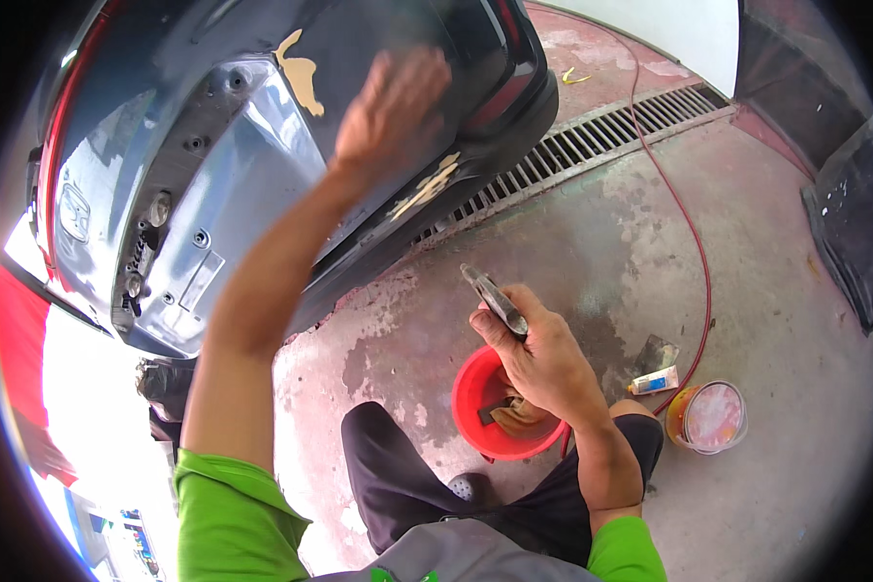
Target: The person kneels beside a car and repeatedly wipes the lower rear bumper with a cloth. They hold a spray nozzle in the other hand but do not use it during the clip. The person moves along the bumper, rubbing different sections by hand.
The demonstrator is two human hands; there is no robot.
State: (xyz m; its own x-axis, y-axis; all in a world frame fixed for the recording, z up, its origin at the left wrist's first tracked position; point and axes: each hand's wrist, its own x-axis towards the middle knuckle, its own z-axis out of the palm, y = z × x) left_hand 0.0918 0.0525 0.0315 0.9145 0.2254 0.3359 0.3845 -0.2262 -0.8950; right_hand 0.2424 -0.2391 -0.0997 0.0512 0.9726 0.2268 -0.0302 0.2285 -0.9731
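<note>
My left hand (400, 102), blurred, is stretched over the dark rear panel (378, 44) of a car. Its fingers look extended and nothing shows in them; the palm side is hidden, and I cannot tell whether it touches the paint. Beside it is a tan filler patch (302, 76), and more tan filler (428, 188) streaks the bumper below. My right hand (545, 356) grips a grey metal hand tool (496, 300), its narrow tip pointing up and left towards the car. Under that hand stands a red bucket (473, 429) with a brown cloth (520, 418) in it.
A red hose (687, 211) curves across the concrete floor (553, 233) past a drain grate (589, 145). Right of my knee are a tube (653, 381) and a lidded plastic tub (713, 418). Dark panels (847, 225) stand at the far right.
</note>
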